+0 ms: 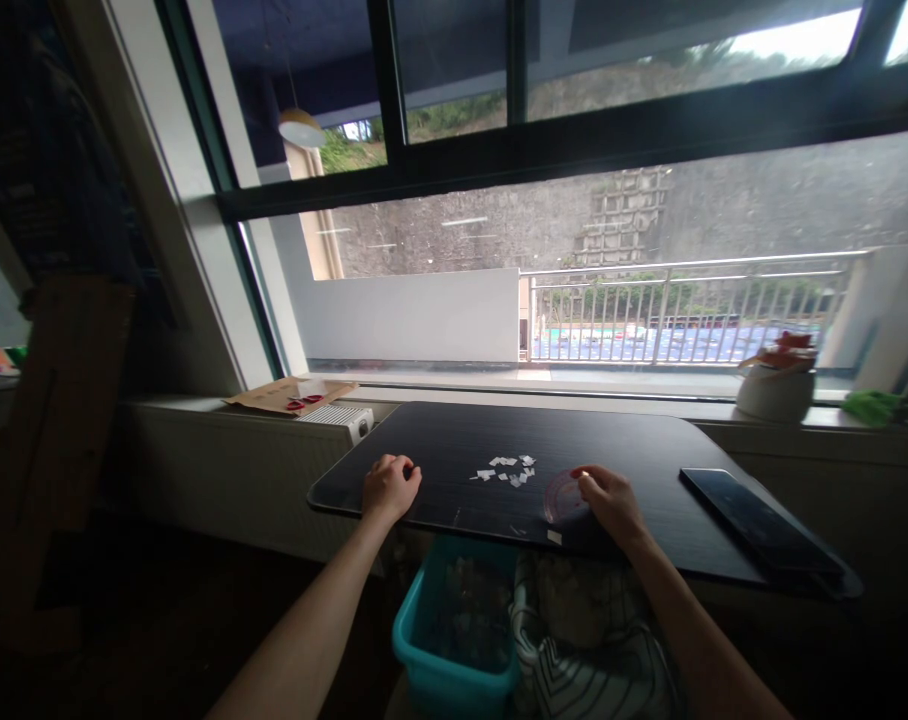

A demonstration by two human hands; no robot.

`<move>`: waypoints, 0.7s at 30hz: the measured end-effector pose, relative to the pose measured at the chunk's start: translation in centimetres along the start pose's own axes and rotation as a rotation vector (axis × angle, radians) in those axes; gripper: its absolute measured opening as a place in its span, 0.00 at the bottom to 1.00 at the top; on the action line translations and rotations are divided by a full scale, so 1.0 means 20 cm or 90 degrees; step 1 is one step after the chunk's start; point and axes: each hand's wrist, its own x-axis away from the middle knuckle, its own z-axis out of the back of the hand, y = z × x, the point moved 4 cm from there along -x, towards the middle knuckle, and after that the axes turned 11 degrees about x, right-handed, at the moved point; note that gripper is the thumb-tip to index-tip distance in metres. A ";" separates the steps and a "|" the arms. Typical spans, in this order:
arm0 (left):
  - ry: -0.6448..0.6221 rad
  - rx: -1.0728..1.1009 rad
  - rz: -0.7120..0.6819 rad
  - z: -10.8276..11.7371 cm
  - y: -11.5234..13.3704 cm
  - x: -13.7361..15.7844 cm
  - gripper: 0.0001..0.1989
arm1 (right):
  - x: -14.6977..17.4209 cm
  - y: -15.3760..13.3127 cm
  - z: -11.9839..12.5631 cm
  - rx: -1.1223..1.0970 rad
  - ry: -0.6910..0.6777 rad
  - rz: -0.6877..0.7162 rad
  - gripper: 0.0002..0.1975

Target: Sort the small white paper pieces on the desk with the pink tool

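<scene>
A wide window [454, 155] with dark frames is filling the upper view, and a metal railing [658, 315] is standing outside beyond its glass. Below it, a black surface [439, 430] with rounded corners is stretching across the middle. Under its near edge a turquoise bin [461, 690] is sitting, holding clear or greyish material too dim to identify, and a striped cloth [596, 665] is bunching just to its right. A dark tablet-like slab [758, 520] is lying slantwise along the right side of the surface, and behind it a pale pot [776, 395] is standing on the sill. To the left, a brown sheet [274, 396] is lying on the ledge.

The left hand [390, 487] is resting near the left front edge of the surface, its fingers curling; whether that grip is holding anything cannot be told. The right hand [608, 497] is bending its fingers at the rim of a clear round disc [561, 497] with reddish markings, which is lying flat between that hand and the scraps; whether this grip is pinching or only touching it cannot be told.

Red-handled scissors [295, 405] are lying on the brown sheet. Smallest, white scraps [485, 474] are lying scattered between the hands, and one lone piece [554, 537] is sitting by the near edge.
</scene>
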 end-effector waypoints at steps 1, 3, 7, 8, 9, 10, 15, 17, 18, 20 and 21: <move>0.001 -0.001 -0.001 0.00 0.00 0.00 0.10 | 0.00 0.00 0.00 -0.003 -0.007 0.002 0.17; 0.004 -0.002 -0.001 0.00 0.00 0.00 0.10 | 0.01 -0.02 0.00 -0.010 -0.028 0.010 0.15; 0.002 -0.003 0.000 0.00 0.00 0.00 0.10 | 0.02 -0.04 -0.01 -0.027 -0.053 0.024 0.15; 0.001 -0.003 0.000 0.00 0.00 0.00 0.10 | 0.02 -0.04 0.00 -0.030 -0.053 0.025 0.15; -0.001 -0.002 0.000 0.00 0.01 0.00 0.10 | 0.02 -0.04 0.00 -0.033 -0.050 0.025 0.15; -0.003 -0.001 0.000 0.00 0.01 0.00 0.10 | 0.02 -0.04 0.00 -0.034 -0.045 0.024 0.15; -0.005 0.002 -0.001 0.00 0.01 0.00 0.10 | 0.01 -0.02 0.00 -0.023 -0.021 0.027 0.15; -0.002 0.004 -0.002 0.00 0.00 0.00 0.10 | 0.00 0.00 -0.01 -0.018 -0.010 0.030 0.17; -0.001 0.005 -0.002 0.00 0.00 0.00 0.10 | -0.02 0.01 -0.02 -0.015 -0.007 0.033 0.19; 0.002 0.008 -0.004 -0.01 0.00 0.00 0.10 | -0.05 0.03 -0.04 -0.005 -0.004 0.039 0.21; 0.002 0.009 -0.005 -0.01 0.00 0.00 0.10 | -0.07 0.03 -0.06 0.001 -0.005 0.045 0.21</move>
